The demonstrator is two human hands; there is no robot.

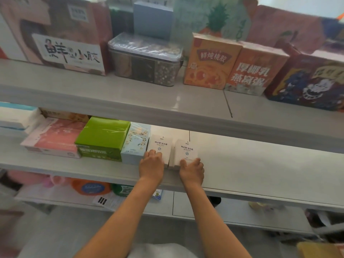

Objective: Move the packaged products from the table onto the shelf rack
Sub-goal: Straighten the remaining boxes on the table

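Both forearms rise from the bottom centre of the frame toward the middle tier of the shelf rack (260,164); that grey tier crosses the whole picture, with a fuller tier of large cartons above it and a dim lower tier under it; along the middle tier, left of centre, sits a row running from a pink flat box (54,140) through a green box (102,136) to a pale patterned box (136,142); just right of that row lie the two things in hand, a left white box (161,144) and a right white box (187,148), side by side and nearly touching, their long axes pointing away from the viewer into the shelf; the left hand (151,165) lies curled over the near end of the left white box, fingers bent onto its top, and the right hand (191,170) grips the near end of the right one likewise, neither spread flat; each box lies straight ahead of its own hand, so the likely next move is a push straight back along the long axis; bare shelf stretches to the right, so space remains for more packages; the table is not in view.
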